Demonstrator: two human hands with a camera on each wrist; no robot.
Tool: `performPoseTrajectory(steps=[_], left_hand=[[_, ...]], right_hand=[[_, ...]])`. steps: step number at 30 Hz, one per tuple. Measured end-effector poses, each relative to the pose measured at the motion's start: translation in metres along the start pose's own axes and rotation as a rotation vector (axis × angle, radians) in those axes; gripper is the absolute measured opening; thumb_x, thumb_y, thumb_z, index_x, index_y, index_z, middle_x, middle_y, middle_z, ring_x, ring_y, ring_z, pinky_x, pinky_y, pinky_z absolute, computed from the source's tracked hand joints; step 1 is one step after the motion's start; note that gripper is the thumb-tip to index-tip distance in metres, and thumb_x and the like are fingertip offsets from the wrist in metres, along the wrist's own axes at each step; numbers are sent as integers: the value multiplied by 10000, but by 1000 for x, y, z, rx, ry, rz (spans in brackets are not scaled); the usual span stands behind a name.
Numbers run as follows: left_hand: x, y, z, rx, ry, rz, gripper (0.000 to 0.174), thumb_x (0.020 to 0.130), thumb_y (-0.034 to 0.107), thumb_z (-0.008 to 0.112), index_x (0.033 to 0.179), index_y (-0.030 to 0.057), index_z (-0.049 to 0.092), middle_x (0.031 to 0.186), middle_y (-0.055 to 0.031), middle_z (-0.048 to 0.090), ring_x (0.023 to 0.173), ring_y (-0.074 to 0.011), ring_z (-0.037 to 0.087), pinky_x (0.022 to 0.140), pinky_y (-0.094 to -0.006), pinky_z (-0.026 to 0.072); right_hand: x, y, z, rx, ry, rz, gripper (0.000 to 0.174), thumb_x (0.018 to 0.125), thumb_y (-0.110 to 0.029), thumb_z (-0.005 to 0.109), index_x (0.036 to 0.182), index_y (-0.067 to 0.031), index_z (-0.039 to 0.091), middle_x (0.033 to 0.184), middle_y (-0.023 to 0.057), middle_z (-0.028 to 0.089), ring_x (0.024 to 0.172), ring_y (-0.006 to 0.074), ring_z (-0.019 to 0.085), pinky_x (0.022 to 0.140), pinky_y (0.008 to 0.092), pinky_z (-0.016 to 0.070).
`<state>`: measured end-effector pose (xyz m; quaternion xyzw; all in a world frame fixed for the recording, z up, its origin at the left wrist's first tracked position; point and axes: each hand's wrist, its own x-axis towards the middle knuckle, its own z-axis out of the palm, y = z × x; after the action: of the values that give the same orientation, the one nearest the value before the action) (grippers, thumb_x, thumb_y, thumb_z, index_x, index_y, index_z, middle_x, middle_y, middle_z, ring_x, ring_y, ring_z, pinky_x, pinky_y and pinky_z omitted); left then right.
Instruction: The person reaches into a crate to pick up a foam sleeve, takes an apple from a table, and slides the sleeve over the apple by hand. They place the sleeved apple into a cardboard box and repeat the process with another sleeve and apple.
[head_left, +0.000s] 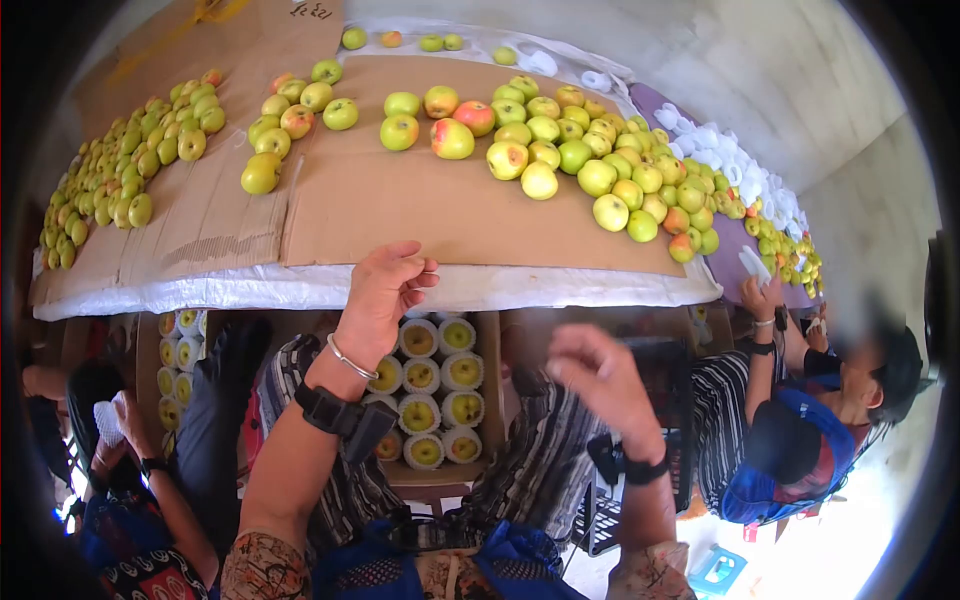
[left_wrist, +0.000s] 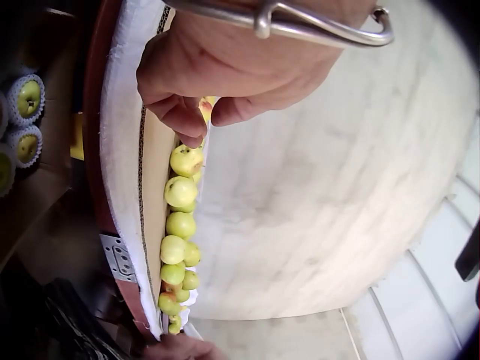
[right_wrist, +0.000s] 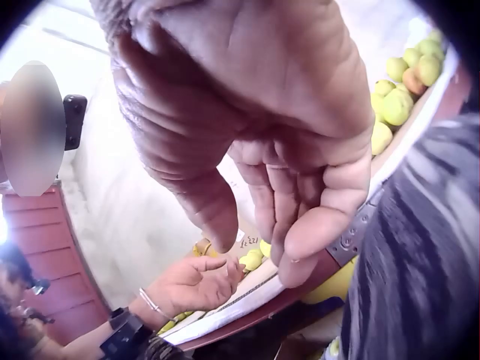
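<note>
My left hand (head_left: 385, 295) hovers at the table's front edge with its fingers loosely curled and nothing in them. Blurred in the head view, my right hand (head_left: 605, 385) is over my right thigh, its fingers (right_wrist: 311, 232) bent and empty in the right wrist view. Below and between the hands, a cardboard box (head_left: 488, 400) holds apples in white foam nets (head_left: 421, 377). Bare green and reddish apples (head_left: 597, 177) lie heaped on the cardboard-covered table (head_left: 380, 220) beyond both hands.
White foam nets (head_left: 745, 170) are piled at the far right of the table. One person (head_left: 810, 440) sits at right, with a hand (head_left: 762, 295) raised at the table; another person's arm (head_left: 175, 500) is at left. A black crate (head_left: 660, 390) stands beside my right leg.
</note>
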<state>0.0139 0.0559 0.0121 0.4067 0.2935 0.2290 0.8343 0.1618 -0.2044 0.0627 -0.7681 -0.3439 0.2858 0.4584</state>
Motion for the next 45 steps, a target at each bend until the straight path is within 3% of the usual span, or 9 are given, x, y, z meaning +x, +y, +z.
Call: performPoseTrajectory(steps=[5,8,15,18,24,27,35,43,45], left_hand=[[0,1,-1,-32,-19,-11,372,916,132,611,1244,-14,516,977,-75,663,840,-140,635,695,-237,483],[-3,4,-1,-46,-13,-24,329,915,126,607,1207,-5,535,956,-78,664,831,-146,636,694,-240,489],[-3,12,-4,-28,-49,-38,272,930,114,580,1178,4,553,941,-74,664,819,-144,629,701,-239,479],[-5,17,-3,-35,-57,-27,258,933,118,579,1164,6,563,936,-73,665,815,-141,627,698,-239,474],[-5,16,-1,-18,-65,-22,256,933,124,579,1159,5,571,931,-72,665,802,-136,624,688,-233,464],[-2,13,0,0,-66,-7,252,933,122,575,1156,4,574,927,-70,664,795,-135,622,685,-231,462],[0,10,-2,24,-92,46,254,943,134,558,1149,-6,603,946,-62,665,840,-140,623,708,-237,453],[9,4,-13,78,-64,134,257,930,124,598,1147,-14,605,1025,-93,679,930,-165,644,809,-256,493],[11,2,-15,123,-26,167,263,929,133,607,1144,-17,609,1039,-101,679,956,-174,646,833,-259,495]], right_hand=[[114,13,-16,377,250,271,489,859,-221,724,1257,-31,512,1011,48,618,863,156,635,692,264,501],[178,49,-19,377,209,265,573,848,-322,743,1259,-14,489,1037,69,583,856,173,613,694,305,511],[245,20,-8,190,393,311,859,780,-542,759,1356,7,436,1197,126,525,1020,222,543,790,368,508],[252,17,-3,138,374,266,917,764,-560,761,1385,19,417,1232,150,537,1124,241,520,862,398,492],[256,40,7,-27,278,-170,766,696,-370,849,1259,53,546,1101,127,653,984,201,630,847,329,516],[248,47,10,1,354,-221,717,679,-364,851,1202,51,588,1053,131,679,941,225,654,847,344,515],[227,37,-12,-434,440,-50,733,713,-483,790,1194,41,612,1070,192,680,936,270,673,857,364,514],[201,31,-30,-343,271,179,994,756,-525,773,1440,57,347,1166,142,600,956,191,615,760,317,524],[173,38,-32,-257,281,124,763,798,-465,757,1326,24,503,1092,104,652,944,168,644,747,308,517]])
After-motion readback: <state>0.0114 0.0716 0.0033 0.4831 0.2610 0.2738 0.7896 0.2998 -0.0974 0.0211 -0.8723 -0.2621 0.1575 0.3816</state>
